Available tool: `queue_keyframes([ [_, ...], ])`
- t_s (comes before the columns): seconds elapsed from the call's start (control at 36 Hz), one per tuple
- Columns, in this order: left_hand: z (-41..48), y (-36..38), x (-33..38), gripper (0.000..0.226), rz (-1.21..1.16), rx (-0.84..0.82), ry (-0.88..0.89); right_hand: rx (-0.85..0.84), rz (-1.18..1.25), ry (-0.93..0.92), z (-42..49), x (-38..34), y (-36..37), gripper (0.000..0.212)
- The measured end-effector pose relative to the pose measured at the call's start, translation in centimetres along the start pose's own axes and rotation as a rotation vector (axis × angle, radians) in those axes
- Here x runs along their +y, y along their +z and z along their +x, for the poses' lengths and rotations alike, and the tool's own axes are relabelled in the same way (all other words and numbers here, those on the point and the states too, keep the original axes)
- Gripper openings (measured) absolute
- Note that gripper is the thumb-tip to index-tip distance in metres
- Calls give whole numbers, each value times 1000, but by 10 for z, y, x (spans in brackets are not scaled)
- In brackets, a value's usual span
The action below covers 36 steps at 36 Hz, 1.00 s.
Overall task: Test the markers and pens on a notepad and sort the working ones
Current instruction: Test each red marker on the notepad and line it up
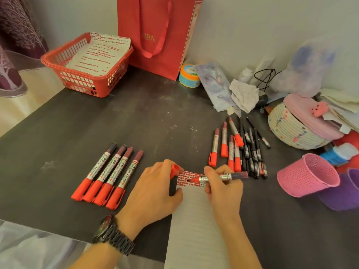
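A lined notepad (196, 226) lies on the dark table, its top covered in red test marks (189, 176). My right hand (223, 187) grips an uncapped red marker (225, 176) with its tip on the marked area. My left hand (155, 193) rests on the pad's left edge and holds the red cap (174, 170). Several capped red markers (108, 176) lie in a neat row to the left. A mixed pile of red markers and black pens (240, 148) lies to the right of the pad.
A red basket (87, 82) holding marked paper stands at the back left beside a red gift bag (157, 35). A pink mesh cup (308, 175) and a purple cup (342, 193) lie at the right. A woven basket (293, 133), tape roll (189, 75) and clutter fill the back right.
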State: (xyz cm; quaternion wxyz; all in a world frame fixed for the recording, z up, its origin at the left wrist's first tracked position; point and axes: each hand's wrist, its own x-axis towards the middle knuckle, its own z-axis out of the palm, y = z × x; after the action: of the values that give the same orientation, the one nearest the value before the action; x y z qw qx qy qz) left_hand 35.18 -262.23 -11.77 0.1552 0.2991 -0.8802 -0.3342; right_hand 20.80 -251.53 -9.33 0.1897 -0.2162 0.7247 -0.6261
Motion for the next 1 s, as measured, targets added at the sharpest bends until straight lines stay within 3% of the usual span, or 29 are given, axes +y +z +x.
queue_keyframes([
  [0.11,-1,0,0,43,7,17,-12,32,-65,-42,-2,10,4,33],
  [0.22,-1,0,0,43,9,14,-27,47,-92,-53,-4,13,4,39],
  [0.67,-1,0,0,54,4,-25,-55,62,-172,-92,-6,11,8,29],
  [1.0,-2,0,1,47,26,-15,-58,56,-194,-108,-7,11,8,30],
])
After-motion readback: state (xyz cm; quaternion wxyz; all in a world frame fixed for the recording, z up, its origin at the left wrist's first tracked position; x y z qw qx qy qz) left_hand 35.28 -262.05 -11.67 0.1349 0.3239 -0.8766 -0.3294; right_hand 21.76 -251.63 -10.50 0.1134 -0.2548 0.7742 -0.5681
